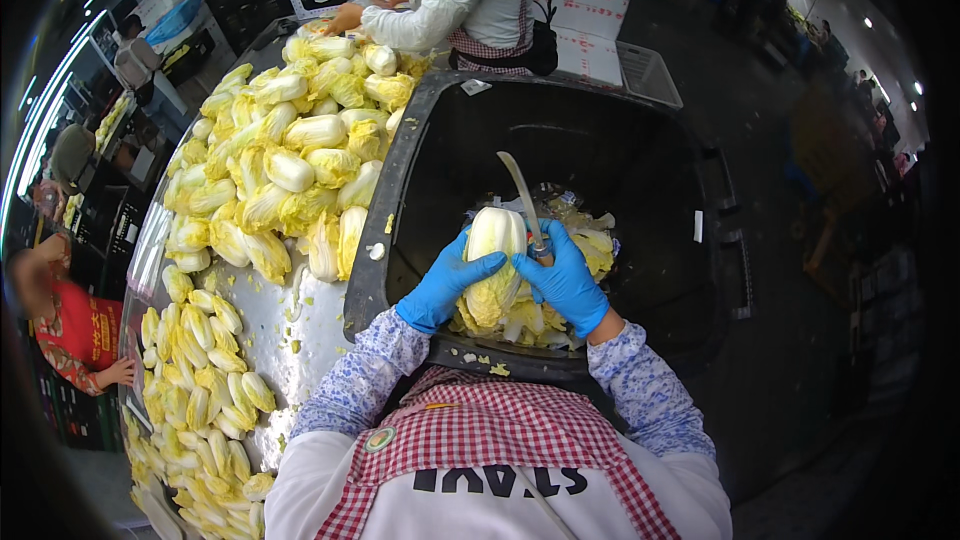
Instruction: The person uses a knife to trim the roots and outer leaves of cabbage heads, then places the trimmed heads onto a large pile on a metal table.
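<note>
Over a large black bin [570, 120], my left hand [441, 286] in a blue glove grips a napa cabbage [496, 236] from the side. The cabbage stands with its white base up and its yellow leaves down. My right hand [571, 286], gloved in blue too, holds a knife [520, 181] with a long narrow curved blade pointing up and away from me. The right thumb also rests near the side of the cabbage. Below both hands, the bin holds cut yellow leaves [596, 247] and scraps of what looks like plastic.
Left of the bin, a metal table [315, 322] bears a heap of larger cabbages [300, 139] and a group of smaller ones [199, 375]. A co-worker [480, 4] handles something at the table's far end. Behind are white boxes [581, 7]; another person [79, 322] stands left.
</note>
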Tool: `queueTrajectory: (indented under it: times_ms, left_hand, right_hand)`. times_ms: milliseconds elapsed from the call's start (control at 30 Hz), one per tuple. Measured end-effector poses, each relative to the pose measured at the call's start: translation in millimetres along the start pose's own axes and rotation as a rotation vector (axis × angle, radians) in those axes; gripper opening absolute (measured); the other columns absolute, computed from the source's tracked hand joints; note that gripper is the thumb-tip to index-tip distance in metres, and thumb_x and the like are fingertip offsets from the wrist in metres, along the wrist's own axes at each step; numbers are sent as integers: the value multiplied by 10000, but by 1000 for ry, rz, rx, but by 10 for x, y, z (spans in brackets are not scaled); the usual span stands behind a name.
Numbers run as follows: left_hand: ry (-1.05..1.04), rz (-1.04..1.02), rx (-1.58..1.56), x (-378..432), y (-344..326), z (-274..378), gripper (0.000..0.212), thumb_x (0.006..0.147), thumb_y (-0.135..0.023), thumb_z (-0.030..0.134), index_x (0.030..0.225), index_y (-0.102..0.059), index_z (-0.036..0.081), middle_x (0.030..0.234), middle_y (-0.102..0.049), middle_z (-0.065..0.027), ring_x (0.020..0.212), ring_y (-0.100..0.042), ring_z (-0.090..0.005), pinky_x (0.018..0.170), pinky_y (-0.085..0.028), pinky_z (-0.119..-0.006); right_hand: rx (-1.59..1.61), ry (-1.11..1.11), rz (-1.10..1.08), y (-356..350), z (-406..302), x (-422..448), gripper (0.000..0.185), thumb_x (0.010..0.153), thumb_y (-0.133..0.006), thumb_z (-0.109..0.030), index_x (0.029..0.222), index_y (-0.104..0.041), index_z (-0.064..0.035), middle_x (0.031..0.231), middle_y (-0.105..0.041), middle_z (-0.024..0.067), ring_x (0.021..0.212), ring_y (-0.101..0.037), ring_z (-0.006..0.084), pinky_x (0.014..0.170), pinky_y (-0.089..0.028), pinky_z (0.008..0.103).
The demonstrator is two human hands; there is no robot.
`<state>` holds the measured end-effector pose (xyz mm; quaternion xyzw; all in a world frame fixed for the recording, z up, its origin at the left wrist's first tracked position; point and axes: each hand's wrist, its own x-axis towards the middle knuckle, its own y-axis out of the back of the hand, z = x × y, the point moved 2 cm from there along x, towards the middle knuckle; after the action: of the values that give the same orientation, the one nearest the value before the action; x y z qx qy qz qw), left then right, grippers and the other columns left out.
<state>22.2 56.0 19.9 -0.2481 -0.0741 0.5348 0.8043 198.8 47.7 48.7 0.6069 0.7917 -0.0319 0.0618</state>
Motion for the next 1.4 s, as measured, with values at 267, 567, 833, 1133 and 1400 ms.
queueTrajectory:
  times_ms: [267, 567, 833, 1133, 1400]
  left_hand:
    - [-120, -32, 215, -59, -40, 129, 798, 773, -789, 161, 1418, -335, 41, 1310, -498, -85, 1199, -490, -184, 1017, -413, -322]
    - [-104, -92, -148, -119, 39, -44, 645, 867, -661, 244, 1384, -360, 5, 1284, -523, -110, 1161, -537, -212, 1015, -423, -351]
    - [-114, 21, -466, -62, 133, 10, 568, 880, -626, 232, 1361, -410, 21, 1259, -551, -124, 1145, -558, -233, 998, -445, -370]
    - [109, -128, -532, 70, 148, -107, 575, 889, -578, 180, 1394, -364, 8, 1290, -525, -142, 1177, -529, -227, 1020, -419, -362]
    - [-283, 121, 125, 158, -143, -132, 587, 921, -628, 240, 1421, -365, 82, 1257, -533, -75, 1118, -527, -165, 970, -427, -281]
  right_hand:
    - [-36, 436, 72, -79, -4, 62, 553, 850, -650, -117, 1349, -426, -34, 1199, -583, 99, 1077, -568, 181, 916, -474, 309]
    - [170, 128, 152, -26, 3, -75, 298, 887, -557, -44, 1184, -551, -69, 897, -617, 8, 652, -572, 56, 526, -492, 200]
    - [-129, 78, 420, 806, 224, 198, 312, 871, -635, -164, 1166, -563, -92, 769, -600, 30, 560, -547, 99, 474, -482, 246]
    - [13, -105, -79, 42, -137, -13, 740, 809, -731, -421, 1343, -408, -23, 814, -626, 55, 613, -579, 88, 458, -436, 210]
    - [-64, -26, 179, 24, 189, 107, 599, 841, -718, -348, 1249, -473, 16, 828, -629, 36, 569, -567, 61, 430, -420, 187]
